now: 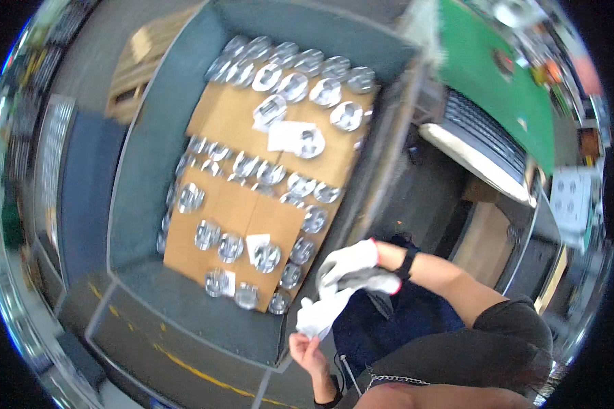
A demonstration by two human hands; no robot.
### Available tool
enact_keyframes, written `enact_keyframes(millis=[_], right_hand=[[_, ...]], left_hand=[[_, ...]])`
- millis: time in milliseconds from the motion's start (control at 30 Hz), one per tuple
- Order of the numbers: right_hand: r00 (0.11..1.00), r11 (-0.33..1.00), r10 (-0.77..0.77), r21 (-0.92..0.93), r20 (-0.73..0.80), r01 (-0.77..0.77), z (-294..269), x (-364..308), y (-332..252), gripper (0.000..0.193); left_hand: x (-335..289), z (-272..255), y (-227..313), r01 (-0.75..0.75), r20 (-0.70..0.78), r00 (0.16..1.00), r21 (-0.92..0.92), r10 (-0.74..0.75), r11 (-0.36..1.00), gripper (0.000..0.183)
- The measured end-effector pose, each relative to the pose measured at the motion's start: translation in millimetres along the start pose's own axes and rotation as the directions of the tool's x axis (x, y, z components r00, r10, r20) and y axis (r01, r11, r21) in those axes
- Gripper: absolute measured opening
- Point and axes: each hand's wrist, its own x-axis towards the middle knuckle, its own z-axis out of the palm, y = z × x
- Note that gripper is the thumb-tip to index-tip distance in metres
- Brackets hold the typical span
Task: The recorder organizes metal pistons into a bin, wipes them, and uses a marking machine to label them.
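Note:
My left hand [305, 349] is bare and pinches the lower end of a loose white glove [318, 312]. My right hand [351, 267] wears a white glove with a grey palm and a red cuff edge, with a black band on the wrist. It grips the upper end of the loose glove, which hangs stretched between both hands. Both hands are just outside the near right corner of a large grey bin [143, 170]. Inside the bin, several shiny round metal parts [266, 258] lie on brown cardboard sheets [232, 204].
A wooden pallet [140, 65] lies beyond the bin at the upper left. A green surface [498, 88] and a white-edged machine [477, 160] stand at the upper right. A yellow line [191, 368] runs along the floor below the bin.

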Motion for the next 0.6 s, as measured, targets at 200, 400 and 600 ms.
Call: enact_keyframes(millis=[200,400,600], right_hand=[[0.898,0.977,-0.103,-0.212,-0.429,0.010,34.9,-140.0,62.6,0.039],[0.251,0.987,-0.096,-0.124,-0.963,-0.101,79.4,-375.1,203.6,0.045],[-0.598,0.948,0.279,0.316,-0.751,0.045,166.0,-526.6,331.2,0.036]], left_hand=[[-0.6,21.5,-51.3,-0.054,0.199,0.980,0.234,0.007,0.971,0.025],[-86.7,189.7,-101.6,-0.169,0.564,0.808,0.500,-0.172,0.849,0.020],[-178.3,303.1,-144.1,-0.421,0.764,0.408,0.643,-0.499,0.640,0.023]])
